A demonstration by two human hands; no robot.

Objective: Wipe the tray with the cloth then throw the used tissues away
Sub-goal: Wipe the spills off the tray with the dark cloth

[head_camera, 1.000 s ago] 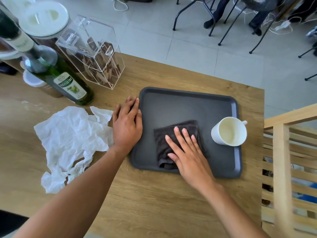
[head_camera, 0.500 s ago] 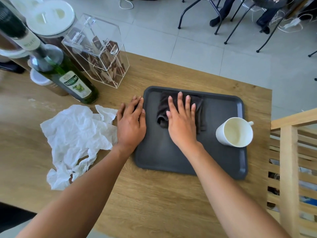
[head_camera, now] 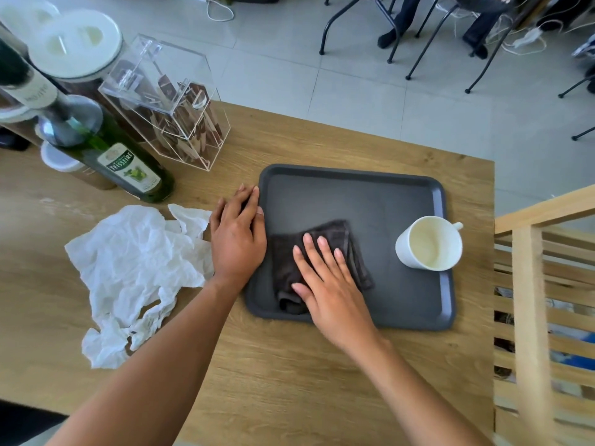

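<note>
Wiping is in progress. Right hand (head_camera: 328, 284) lies flat, fingers spread, pressing the dark cloth (head_camera: 322, 262) onto the tray (head_camera: 370, 194); half a second ago hand and cloth were at the tray's far edge, and they have since been drawn back to its near-left corner. Judgement: one pass along the left portion is complete, while the area around the white cup (head_camera: 428, 243), to the right of that hand, is still unwiped. Left hand (head_camera: 238, 236) rests open, palm down, on the tray's left rim, steadying it and gripping nothing. Crumpled tissues (head_camera: 135, 259) lie on the worktop (head_camera: 289, 381) just left of the left hand, not yet discarded.
</note>
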